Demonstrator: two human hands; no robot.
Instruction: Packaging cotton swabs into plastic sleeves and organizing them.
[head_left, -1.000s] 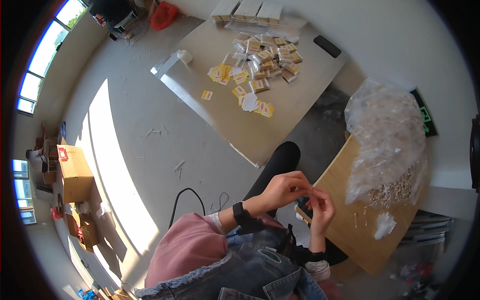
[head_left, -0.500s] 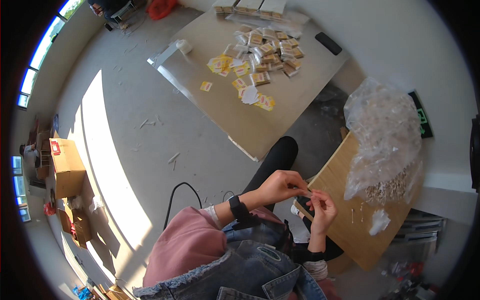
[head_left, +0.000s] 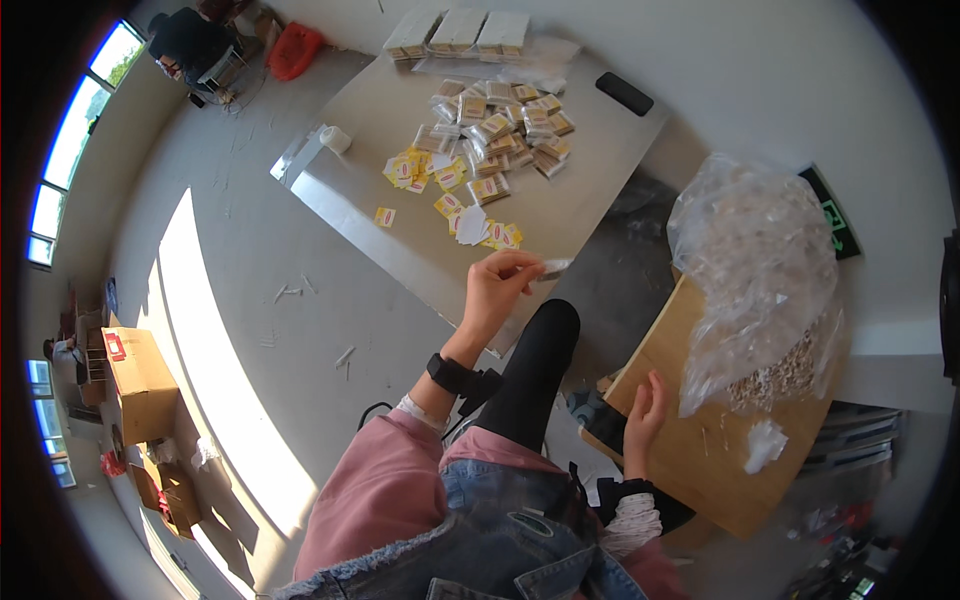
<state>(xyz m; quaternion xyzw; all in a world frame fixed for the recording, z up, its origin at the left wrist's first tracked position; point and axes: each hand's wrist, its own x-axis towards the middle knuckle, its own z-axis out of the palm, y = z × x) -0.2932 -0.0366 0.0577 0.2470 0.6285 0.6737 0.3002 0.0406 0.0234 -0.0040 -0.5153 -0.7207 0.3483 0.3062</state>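
My left hand (head_left: pixel 492 292) reaches out over the near corner of the grey table (head_left: pixel 380 250). Pinched between its thumb and fingers is a small clear plastic packet (head_left: pixel 553 268); its contents are too small to make out. My right hand (head_left: pixel 645 425) hovers by the left edge of the wooden board (head_left: pixel 690 480), fingers apart and holding nothing. Beyond my left hand lie yellow-and-white cards (head_left: pixel 500 236) and a white card stack (head_left: pixel 471 226). Farther back is a heap of small clear packets with brown contents (head_left: pixel 490 188).
A big clear plastic bag (head_left: pixel 755 250) with many small white-tipped sticks (head_left: pixel 775 380) covers the board's far side. A crumpled plastic piece (head_left: pixel 765 445) lies nearby. White-topped stacks (head_left: pixel 455 32), a black phone (head_left: pixel 624 93) and a white roll (head_left: pixel 335 139) are on the table. Cardboard boxes (head_left: pixel 145 385) stand left.
My hands were together near the board's edge. The left has moved up and left to the table with the packet; the right has come away from it and opened.
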